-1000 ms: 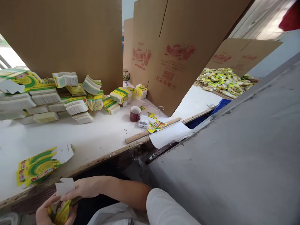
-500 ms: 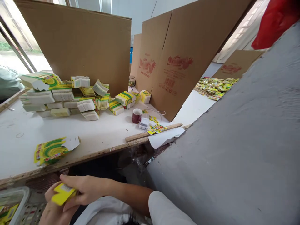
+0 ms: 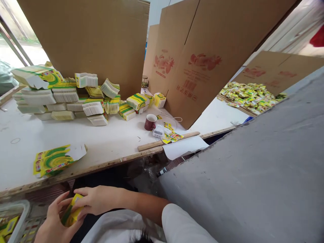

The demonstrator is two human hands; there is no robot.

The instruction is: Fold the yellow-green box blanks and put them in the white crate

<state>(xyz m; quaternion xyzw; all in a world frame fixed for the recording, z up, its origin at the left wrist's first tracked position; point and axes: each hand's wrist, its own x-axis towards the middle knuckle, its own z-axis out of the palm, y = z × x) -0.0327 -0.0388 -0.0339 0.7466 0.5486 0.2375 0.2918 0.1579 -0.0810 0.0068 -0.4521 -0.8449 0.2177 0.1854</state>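
Head view: gripped by 2 hands at once, a small yellow-green carton (image 3: 76, 199), equally near both. Cupped from the left by the left hand (image 3: 54, 221), held from the right by the right hand (image 3: 97, 199). Slanted along its long axis from lower left to upper right, on the near side of the table edge (image 3: 101, 168).

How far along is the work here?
Apparently midway. Yellow-and-green packs in the translucent plastic bin may be done, though too cut off to confirm. The left hand and right hand hold a small yellow-green cardboard box. Seemingly remaining: flattened yellow-green cartons near the table edge and banked white-edged carton bundles behind.
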